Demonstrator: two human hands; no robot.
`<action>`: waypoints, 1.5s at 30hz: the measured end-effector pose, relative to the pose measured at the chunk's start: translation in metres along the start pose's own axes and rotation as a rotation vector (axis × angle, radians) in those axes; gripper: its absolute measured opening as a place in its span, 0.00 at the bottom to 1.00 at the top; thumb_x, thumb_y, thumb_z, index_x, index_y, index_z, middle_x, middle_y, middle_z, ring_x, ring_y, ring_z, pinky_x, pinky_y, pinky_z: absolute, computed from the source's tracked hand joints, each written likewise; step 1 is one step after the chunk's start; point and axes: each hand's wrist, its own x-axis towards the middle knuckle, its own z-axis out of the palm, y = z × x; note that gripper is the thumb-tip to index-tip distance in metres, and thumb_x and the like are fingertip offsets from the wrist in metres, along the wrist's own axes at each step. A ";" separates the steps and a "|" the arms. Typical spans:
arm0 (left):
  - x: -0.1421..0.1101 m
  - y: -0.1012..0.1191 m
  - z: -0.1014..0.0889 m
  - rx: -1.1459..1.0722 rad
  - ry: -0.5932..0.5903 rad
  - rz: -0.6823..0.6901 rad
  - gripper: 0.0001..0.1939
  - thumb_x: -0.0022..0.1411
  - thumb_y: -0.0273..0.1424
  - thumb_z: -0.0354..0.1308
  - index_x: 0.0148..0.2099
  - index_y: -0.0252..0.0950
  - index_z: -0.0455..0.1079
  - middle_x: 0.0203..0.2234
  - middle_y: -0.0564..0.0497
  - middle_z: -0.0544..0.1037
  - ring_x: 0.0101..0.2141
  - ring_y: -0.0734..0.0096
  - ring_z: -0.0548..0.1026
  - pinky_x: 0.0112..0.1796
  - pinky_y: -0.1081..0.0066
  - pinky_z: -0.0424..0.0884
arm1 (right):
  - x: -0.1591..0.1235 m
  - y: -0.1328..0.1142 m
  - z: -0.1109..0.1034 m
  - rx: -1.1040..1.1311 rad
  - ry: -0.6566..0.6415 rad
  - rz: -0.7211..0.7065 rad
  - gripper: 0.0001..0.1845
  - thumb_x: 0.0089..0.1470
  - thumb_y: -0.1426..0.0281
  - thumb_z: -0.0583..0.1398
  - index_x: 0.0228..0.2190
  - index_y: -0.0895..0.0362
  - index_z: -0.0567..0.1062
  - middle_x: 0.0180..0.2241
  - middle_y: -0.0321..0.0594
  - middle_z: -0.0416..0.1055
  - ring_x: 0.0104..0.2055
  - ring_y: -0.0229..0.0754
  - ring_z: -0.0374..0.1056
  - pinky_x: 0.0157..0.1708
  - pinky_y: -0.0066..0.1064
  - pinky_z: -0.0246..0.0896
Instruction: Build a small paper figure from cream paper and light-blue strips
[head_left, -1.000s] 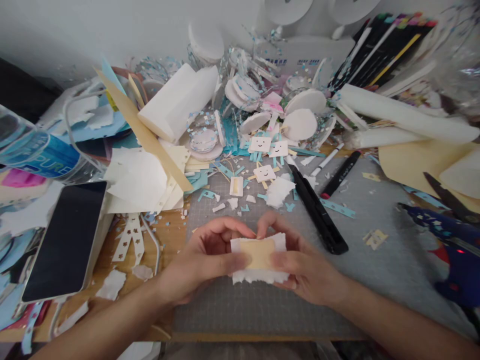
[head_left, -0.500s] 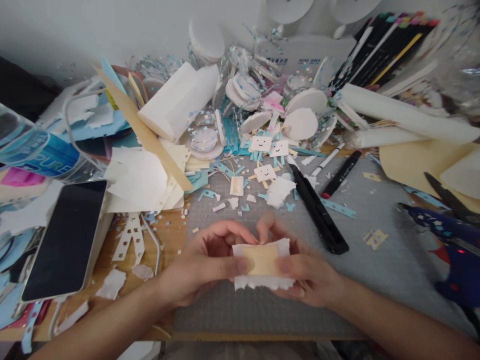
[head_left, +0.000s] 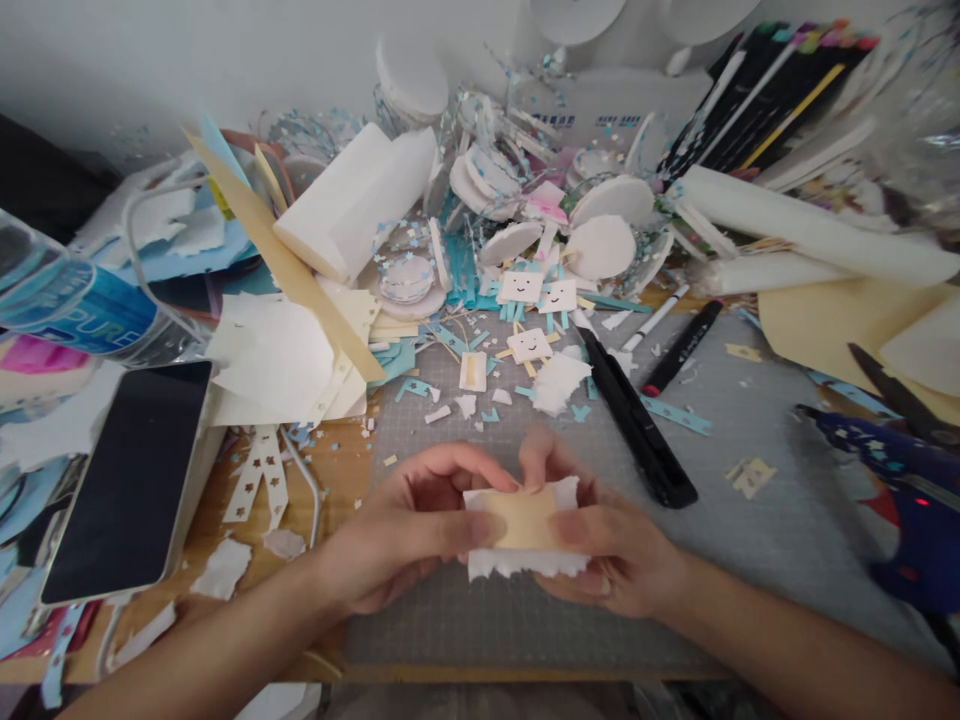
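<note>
Between both hands, just above the grey cutting mat (head_left: 465,630), is a small torn-edged white paper piece (head_left: 525,563) with a pale yellow paper rectangle (head_left: 521,520) on its face. My left hand (head_left: 409,530) pinches its left end, thumb on the yellow face, index fingertip at the top edge. My right hand (head_left: 611,545) grips the right end the same way, its index finger bent over the top edge and slightly blurred. The remaining fingers are partly hidden behind the paper. Beyond lie small smiling paper figures (head_left: 529,346) and a torn white scrap (head_left: 561,382).
A black utility knife (head_left: 637,420) and a marker (head_left: 684,347) lie right of centre. At the right edge are a blue glue gun (head_left: 900,500) and scissors (head_left: 892,390). Leftward stand a phone (head_left: 131,480) and a water bottle (head_left: 90,300). White foam discs (head_left: 602,247) crowd the back.
My right index finger has shifted slightly down onto the paper's top edge. The paper and my left hand stay nearly in place.
</note>
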 end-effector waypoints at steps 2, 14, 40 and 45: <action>0.000 0.000 0.000 -0.003 -0.010 0.000 0.08 0.54 0.24 0.69 0.37 0.39 0.79 0.29 0.56 0.79 0.27 0.82 0.75 0.28 0.85 0.71 | 0.000 -0.001 0.001 0.004 -0.001 0.002 0.08 0.59 0.73 0.60 0.39 0.50 0.68 0.23 0.25 0.66 0.16 0.21 0.48 0.17 0.10 0.49; -0.001 -0.001 -0.003 0.012 -0.004 0.007 0.06 0.55 0.24 0.68 0.33 0.36 0.74 0.26 0.56 0.74 0.25 0.83 0.72 0.27 0.84 0.68 | 0.000 0.000 0.001 -0.032 0.024 0.019 0.14 0.56 0.70 0.64 0.35 0.51 0.61 0.27 0.26 0.67 0.18 0.22 0.51 0.18 0.12 0.49; 0.000 0.002 0.002 0.674 0.229 0.414 0.04 0.58 0.26 0.64 0.31 0.35 0.73 0.25 0.54 0.74 0.28 0.78 0.70 0.30 0.80 0.67 | 0.002 -0.008 0.010 -1.037 0.290 -0.240 0.16 0.47 0.75 0.62 0.37 0.52 0.64 0.32 0.31 0.61 0.30 0.34 0.59 0.29 0.26 0.56; -0.001 -0.002 -0.001 0.788 0.248 0.519 0.02 0.59 0.27 0.64 0.33 0.37 0.74 0.27 0.52 0.75 0.31 0.73 0.73 0.34 0.75 0.69 | 0.004 -0.011 0.005 -1.118 0.346 -0.300 0.04 0.59 0.68 0.58 0.31 0.53 0.68 0.29 0.34 0.62 0.31 0.36 0.60 0.31 0.28 0.56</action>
